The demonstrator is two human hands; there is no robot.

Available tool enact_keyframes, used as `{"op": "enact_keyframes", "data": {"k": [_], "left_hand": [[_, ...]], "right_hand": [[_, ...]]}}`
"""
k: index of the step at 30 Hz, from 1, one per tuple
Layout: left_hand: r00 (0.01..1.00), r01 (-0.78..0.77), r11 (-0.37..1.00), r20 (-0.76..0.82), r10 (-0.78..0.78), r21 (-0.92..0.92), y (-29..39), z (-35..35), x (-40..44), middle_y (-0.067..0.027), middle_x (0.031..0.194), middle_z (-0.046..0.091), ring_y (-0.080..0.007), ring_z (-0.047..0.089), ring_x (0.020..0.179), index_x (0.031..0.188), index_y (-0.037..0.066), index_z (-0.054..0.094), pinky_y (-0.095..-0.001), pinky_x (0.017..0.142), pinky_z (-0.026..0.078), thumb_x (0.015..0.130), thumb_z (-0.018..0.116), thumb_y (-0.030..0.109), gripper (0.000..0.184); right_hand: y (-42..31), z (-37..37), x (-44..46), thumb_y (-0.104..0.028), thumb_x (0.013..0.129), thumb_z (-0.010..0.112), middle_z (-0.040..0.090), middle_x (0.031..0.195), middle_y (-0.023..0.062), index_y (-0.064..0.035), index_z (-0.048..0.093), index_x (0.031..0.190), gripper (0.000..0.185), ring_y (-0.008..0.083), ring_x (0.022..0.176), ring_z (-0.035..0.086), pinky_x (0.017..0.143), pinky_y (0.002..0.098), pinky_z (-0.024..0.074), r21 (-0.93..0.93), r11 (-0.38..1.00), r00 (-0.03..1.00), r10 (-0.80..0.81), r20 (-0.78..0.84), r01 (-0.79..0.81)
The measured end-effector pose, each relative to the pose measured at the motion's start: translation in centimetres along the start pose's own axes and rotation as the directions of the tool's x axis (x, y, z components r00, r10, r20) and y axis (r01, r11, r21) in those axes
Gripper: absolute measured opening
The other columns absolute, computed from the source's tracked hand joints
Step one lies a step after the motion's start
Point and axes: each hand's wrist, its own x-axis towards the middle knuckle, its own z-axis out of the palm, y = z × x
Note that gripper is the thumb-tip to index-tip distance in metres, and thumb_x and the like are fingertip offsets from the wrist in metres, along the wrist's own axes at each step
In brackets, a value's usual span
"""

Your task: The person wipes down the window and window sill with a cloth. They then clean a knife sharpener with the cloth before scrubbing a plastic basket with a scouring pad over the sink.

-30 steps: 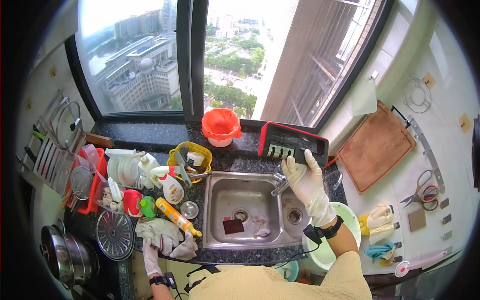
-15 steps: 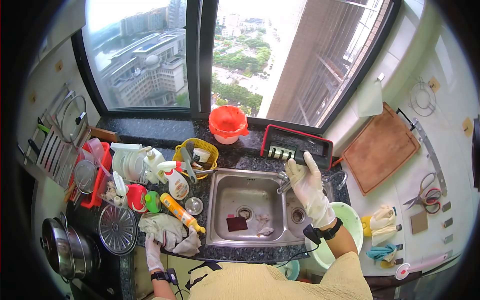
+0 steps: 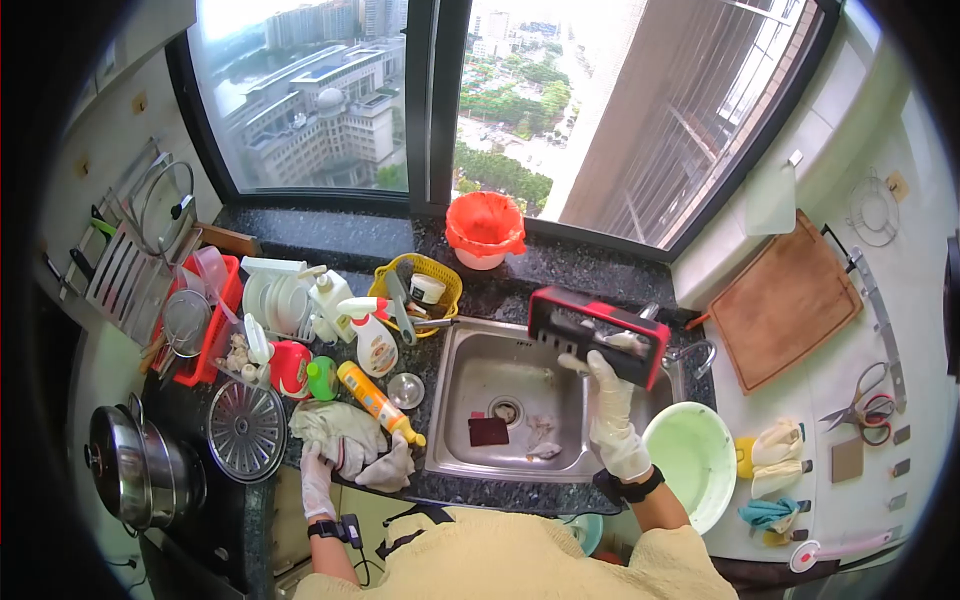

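My right hand [image 3: 615, 420], in a white glove, grips a black knife sharpener with a red edge [image 3: 590, 332]. The sharpener is tilted over the right part of the steel sink [image 3: 460, 400], in front of the faucet. My gloved left hand [image 3: 317, 483] rests at the counter's front edge, against a crumpled grey-white cloth [image 3: 340, 432]; its fingertips are partly hidden there. A dark red pad [image 3: 488, 432] lies in the sink by the drain, with pale scraps beside it.
Left of the sink stand an orange bottle [image 3: 372, 395], a spray bottle [image 3: 376, 348], a yellow basket [image 3: 448, 275] and a dish rack. A red-lined bin [image 3: 483, 240] stands by the window. A green basin [image 3: 690, 465] is at the right; a steel pot [image 3: 120, 470] is far left.
My right hand has come down and nearer with the sharpener, which has turned from its more upright hold. The view has shifted a little. My left hand stays by the cloth.
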Motion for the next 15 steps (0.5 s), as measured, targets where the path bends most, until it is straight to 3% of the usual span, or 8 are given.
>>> {"op": "enact_keyframes", "data": {"k": [2, 3, 6, 8, 10, 11, 14, 15], "left_hand": [[1.000, 0.013, 1.000, -0.009, -0.013, -0.012, 0.5, 0.6, 0.4, -0.0084, 0.129, 0.051, -0.0280, 0.048, 0.117, 0.136, 0.013, 0.041, -0.0469, 0.096, 0.038, 0.092, 0.055, 0.018, 0.046], [1.000, 0.009, 1.000, 0.009, -0.009, -0.006, 0.4, 0.8, 0.2, -0.0084, 0.128, 0.051, -0.0277, 0.049, 0.116, 0.135, 0.013, 0.042, -0.0467, 0.096, 0.038, 0.092, 0.055, 0.018, 0.046], [0.999, 0.004, 1.000, 0.031, -0.004, 0.004, 0.2, 0.2, -0.1, -0.0084, 0.129, 0.052, -0.0264, 0.049, 0.116, 0.135, 0.013, 0.042, -0.0462, 0.094, 0.039, 0.093, 0.055, 0.018, 0.044], [1.000, -0.004, 1.000, 0.018, 0.004, 0.010, -0.2, -0.4, 0.5, -0.0086, 0.130, 0.051, -0.0263, 0.049, 0.117, 0.135, 0.013, 0.042, -0.0464, 0.095, 0.039, 0.093, 0.054, 0.017, 0.044], [0.999, 0.004, 0.999, 0.036, -0.003, -0.032, 0.1, 0.2, 0.9, -0.0087, 0.131, 0.051, -0.0267, 0.049, 0.118, 0.135, 0.013, 0.042, -0.0477, 0.096, 0.039, 0.093, 0.055, 0.017, 0.045], [0.999, 0.001, 0.999, 0.051, 0.000, -0.033, -0.2, 0.0, 0.9, -0.0087, 0.131, 0.051, -0.0268, 0.050, 0.117, 0.136, 0.013, 0.041, -0.0481, 0.096, 0.039, 0.093, 0.055, 0.017, 0.045], [1.000, 0.013, 1.000, -0.005, -0.013, -0.016, -0.4, -0.7, 0.6, -0.0087, 0.129, 0.052, -0.0269, 0.050, 0.117, 0.138, 0.014, 0.039, -0.0485, 0.095, 0.040, 0.093, 0.054, 0.016, 0.047], [1.000, 0.013, 1.000, -0.001, -0.013, -0.022, -0.2, -0.5, 0.7, -0.0089, 0.129, 0.052, -0.0270, 0.051, 0.117, 0.138, 0.015, 0.039, -0.0484, 0.095, 0.040, 0.093, 0.054, 0.016, 0.047]], "right_hand": [[1.5, -0.2, -0.3, 0.002, 0.088, 0.057, 0.058, 0.115, 0.0091, -0.0040, 0.049, 0.124, 0.037, 0.0269, 0.105, 0.060, 0.087, 0.0361, 0.0517, 0.059, 0.998, 0.999, -0.032, -0.003, 0.032], [1.2, 0.1, -0.8, 0.000, 0.089, 0.056, 0.058, 0.114, 0.0098, -0.0047, 0.049, 0.120, 0.032, 0.0266, 0.106, 0.060, 0.090, 0.0368, 0.0506, 0.000, 0.993, 0.993, -0.115, 0.029, 0.115], [0.4, 0.4, -2.0, -0.001, 0.089, 0.057, 0.056, 0.118, 0.0106, -0.0081, 0.048, 0.115, 0.028, 0.0252, 0.108, 0.059, 0.082, 0.0355, 0.0553, -0.042, 0.998, 0.998, 0.043, 0.042, -0.041], [1.4, 0.4, -1.8, -0.003, 0.088, 0.060, 0.054, 0.102, 0.0048, -0.0098, 0.047, 0.110, 0.026, 0.0216, 0.105, 0.059, 0.077, 0.0357, 0.0576, -0.057, 0.960, 0.962, 0.270, -0.049, -0.273], [4.8, -1.6, -2.3, -0.004, 0.088, 0.061, 0.053, 0.100, 0.0044, -0.0106, 0.047, 0.110, 0.027, 0.0217, 0.100, 0.060, 0.075, 0.0367, 0.0590, -0.089, 0.980, 0.984, 0.173, -0.041, -0.176], [4.7, -0.9, -2.6, -0.006, 0.089, 0.061, 0.056, 0.106, 0.0080, -0.0101, 0.046, 0.112, 0.027, 0.0215, 0.095, 0.062, 0.074, 0.0380, 0.0601, -0.054, 0.995, 0.996, 0.082, -0.027, -0.083], [3.1, 0.2, -1.7, -0.014, 0.090, 0.062, 0.061, 0.104, 0.0088, -0.0099, 0.050, 0.112, 0.025, 0.0209, 0.090, 0.064, 0.073, 0.0363, 0.0587, -0.044, 0.970, 0.970, 0.237, -0.055, -0.240], [2.8, -0.2, -1.7, -0.026, 0.092, 0.061, 0.065, 0.096, 0.0053, -0.0107, 0.055, 0.109, 0.024, 0.0179, 0.083, 0.066, 0.073, 0.0326, 0.0557, -0.098, 0.920, 0.925, 0.376, -0.058, -0.380]]}}
